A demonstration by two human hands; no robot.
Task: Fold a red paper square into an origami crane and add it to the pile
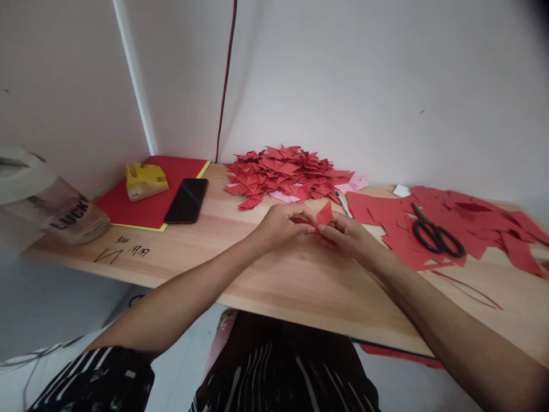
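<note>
A small folded piece of red paper [325, 214] is held between both hands, just above the wooden table [274, 286]. My left hand [281, 225] pinches its left side, thumb and forefinger closed. My right hand [343, 232] grips it from the other side with the thumb on top; a pointed flap sticks up between the hands. Part of the paper is hidden by my fingers. Right behind the hands lies a heap of folded red paper pieces [285, 169], with a few pink ones [354, 182] among them.
Cut red paper sheets [398, 220] spread at the right, with black-handled scissors [437, 236] on them. Thin red strips [469, 290] lie nearer. At the left are a phone [186, 200], a yellow packet [146, 181] on red sheets [141, 214], and a clear plastic bottle [72, 214].
</note>
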